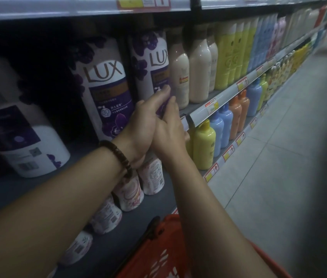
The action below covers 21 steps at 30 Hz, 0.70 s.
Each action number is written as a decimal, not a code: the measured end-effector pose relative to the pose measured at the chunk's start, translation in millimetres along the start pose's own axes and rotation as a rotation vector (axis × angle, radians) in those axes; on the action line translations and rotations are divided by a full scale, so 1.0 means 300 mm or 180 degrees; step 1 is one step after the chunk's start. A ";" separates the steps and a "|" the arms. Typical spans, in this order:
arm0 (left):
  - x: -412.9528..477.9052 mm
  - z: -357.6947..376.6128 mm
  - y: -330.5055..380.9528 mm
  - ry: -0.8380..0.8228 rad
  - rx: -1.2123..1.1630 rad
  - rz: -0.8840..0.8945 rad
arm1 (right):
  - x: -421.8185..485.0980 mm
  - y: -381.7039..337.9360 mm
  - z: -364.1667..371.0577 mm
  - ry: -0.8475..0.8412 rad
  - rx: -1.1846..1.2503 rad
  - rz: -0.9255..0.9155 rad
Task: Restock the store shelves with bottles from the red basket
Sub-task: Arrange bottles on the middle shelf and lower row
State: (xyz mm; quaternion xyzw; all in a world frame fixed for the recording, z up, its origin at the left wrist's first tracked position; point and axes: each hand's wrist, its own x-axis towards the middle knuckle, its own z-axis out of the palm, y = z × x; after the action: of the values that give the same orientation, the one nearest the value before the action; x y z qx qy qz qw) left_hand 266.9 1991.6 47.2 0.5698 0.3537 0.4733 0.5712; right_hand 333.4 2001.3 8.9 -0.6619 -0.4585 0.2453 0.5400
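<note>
Both my hands are on the lower part of a white and purple LUX bottle (150,63) that stands upright on the middle shelf (215,106). My left hand (142,125), with a bead bracelet on its wrist, grips the bottle's base from the left. My right hand (168,131) holds it from the right, fingers curled round its lower front. A second LUX bottle (106,87) stands just to the left. The red basket (158,255) is at the bottom of the view, below my arms; its contents are hidden.
A white bottle with its back label showing (24,133) stands at the far left. Cream bottles (196,65), then yellow and blue ones, continue to the right. Pink-white bottles (150,175) line the shelf below. A grey tiled aisle floor (279,157) runs to the right.
</note>
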 end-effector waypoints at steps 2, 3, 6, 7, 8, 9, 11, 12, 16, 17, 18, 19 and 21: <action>-0.005 -0.008 0.004 -0.0065 -0.0072 -0.0108 | -0.019 -0.001 0.002 0.0010 -0.0030 -0.0066; -0.009 -0.010 0.008 -0.0064 -0.0101 -0.0163 | -0.025 -0.002 0.004 0.0013 -0.0061 -0.0105; -0.028 -0.006 0.024 -0.0070 -0.0161 -0.0448 | -0.031 -0.005 0.014 0.0028 -0.0047 -0.0111; -0.031 -0.005 0.025 -0.0112 -0.0156 -0.0504 | -0.031 -0.006 0.017 0.0043 -0.0034 -0.0084; -0.033 -0.003 0.026 -0.0150 -0.0151 -0.0527 | -0.030 -0.006 0.021 0.0063 -0.0024 -0.0065; -0.035 -0.003 0.027 -0.0168 -0.0130 -0.0507 | -0.031 -0.007 0.024 0.0085 -0.0017 -0.0060; -0.038 -0.001 0.030 -0.0169 -0.0077 -0.0429 | -0.032 -0.002 0.028 0.0113 -0.0004 -0.0082; -0.040 -0.001 0.031 -0.0174 -0.0075 -0.0414 | -0.032 0.001 0.029 0.0115 0.0007 -0.0091; -0.035 -0.010 0.028 -0.0192 -0.0078 -0.0286 | -0.024 -0.003 0.022 0.0290 0.0083 -0.0090; -0.033 -0.012 0.025 -0.0192 -0.0061 -0.0244 | -0.018 -0.007 0.012 0.0380 0.0119 -0.0081; -0.031 -0.012 0.020 -0.0196 -0.0013 -0.0182 | -0.009 -0.012 0.001 0.0425 0.0148 -0.0079; -0.029 -0.010 0.013 -0.0214 0.0059 -0.0116 | 0.001 -0.013 -0.013 0.0399 0.0165 -0.0089; -0.027 -0.007 0.000 -0.0216 0.0207 0.0013 | 0.025 -0.013 -0.035 0.0199 0.0130 -0.0137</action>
State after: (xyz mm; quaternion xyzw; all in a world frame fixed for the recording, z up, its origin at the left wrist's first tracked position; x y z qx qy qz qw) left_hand 262.6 1984.7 45.9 0.6045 0.3482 0.4430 0.5631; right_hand 344.1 2002.7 17.0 -0.6480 -0.4504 0.2222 0.5726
